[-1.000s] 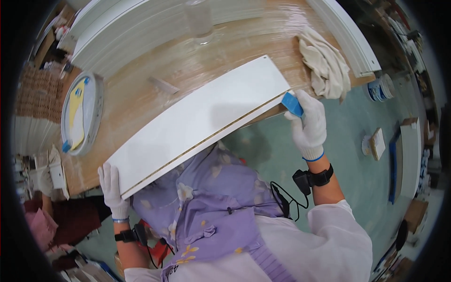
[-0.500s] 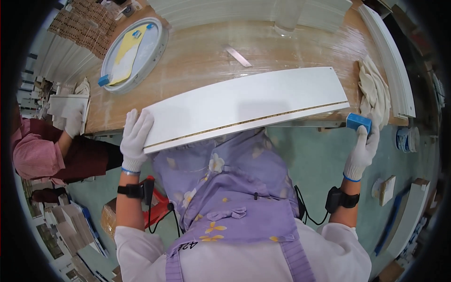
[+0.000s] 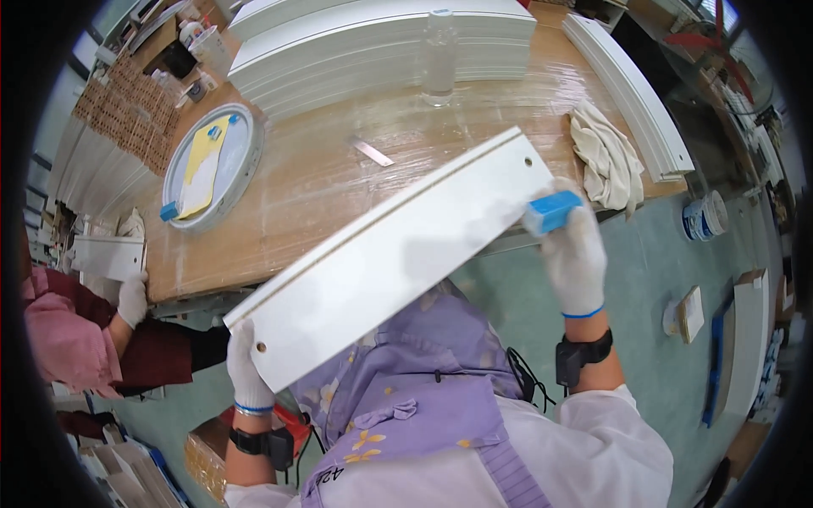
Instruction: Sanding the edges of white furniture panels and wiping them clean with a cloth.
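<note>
At the brown worktable [image 3: 296, 199], a white board [image 3: 389, 262] is gripped by fingers of the left hand [image 3: 248, 372], a blue block [image 3: 555, 210] by those of the right hand [image 3: 577, 262].

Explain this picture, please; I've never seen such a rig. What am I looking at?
No machine here: just a person's left hand and right hand, both gloved. A fisheye camera worn on the head looks down, bending straight edges. The left holds one end of a long white board; the right holds a blue block near the other end. On the table are a round tray with a yellow sheet, a clear bottle, a cream cloth and stacked white boards.
</note>
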`<act>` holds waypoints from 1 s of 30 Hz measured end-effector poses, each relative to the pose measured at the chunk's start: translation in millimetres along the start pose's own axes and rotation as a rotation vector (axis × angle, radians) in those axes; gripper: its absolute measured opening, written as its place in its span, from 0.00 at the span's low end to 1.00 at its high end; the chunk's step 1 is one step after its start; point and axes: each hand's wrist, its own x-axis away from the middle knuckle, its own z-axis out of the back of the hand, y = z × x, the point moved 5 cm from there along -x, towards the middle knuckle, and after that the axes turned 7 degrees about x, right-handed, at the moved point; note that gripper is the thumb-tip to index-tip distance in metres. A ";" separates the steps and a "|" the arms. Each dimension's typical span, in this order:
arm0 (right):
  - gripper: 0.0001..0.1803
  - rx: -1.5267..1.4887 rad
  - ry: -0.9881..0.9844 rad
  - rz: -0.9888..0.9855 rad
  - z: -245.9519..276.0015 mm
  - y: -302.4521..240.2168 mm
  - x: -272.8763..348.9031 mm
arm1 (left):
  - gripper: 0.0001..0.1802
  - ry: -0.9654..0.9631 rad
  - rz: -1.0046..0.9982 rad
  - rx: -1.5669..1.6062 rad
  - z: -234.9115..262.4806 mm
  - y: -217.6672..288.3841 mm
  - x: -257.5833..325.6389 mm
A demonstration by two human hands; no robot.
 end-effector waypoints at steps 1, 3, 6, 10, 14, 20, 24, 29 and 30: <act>0.24 -0.027 -0.074 -0.038 -20.1 9.6 2.0 | 0.20 -0.014 0.035 0.061 0.3 -8.1 4.8; 0.23 0.005 -0.345 -0.139 -64.8 34.0 7.8 | 0.22 -0.026 0.048 0.055 8.6 -23.2 9.1; 0.19 0.119 -0.686 -0.417 -125.7 80.6 36.1 | 0.24 -0.065 0.081 0.093 19.2 -42.2 8.2; 0.20 0.147 -0.722 -0.473 -154.2 114.3 36.4 | 0.25 -0.037 0.092 0.141 38.2 -53.2 7.9; 0.20 0.374 -0.607 -0.100 -95.4 107.1 -58.7 | 0.27 0.015 0.106 0.147 66.0 -64.6 3.6; 0.13 0.018 0.143 -0.034 41.4 30.2 -154.5 | 0.29 0.008 0.163 0.214 38.1 -56.2 6.1; 0.24 0.686 0.100 0.043 32.5 2.1 -149.0 | 0.30 0.032 0.168 0.213 47.2 -57.7 5.1; 0.24 0.973 0.042 0.149 27.1 12.0 -157.1 | 0.30 0.061 0.176 0.193 48.1 -57.7 2.8; 0.23 0.985 0.025 0.170 24.0 13.6 -158.4 | 0.30 0.064 0.178 0.188 49.7 -58.2 3.3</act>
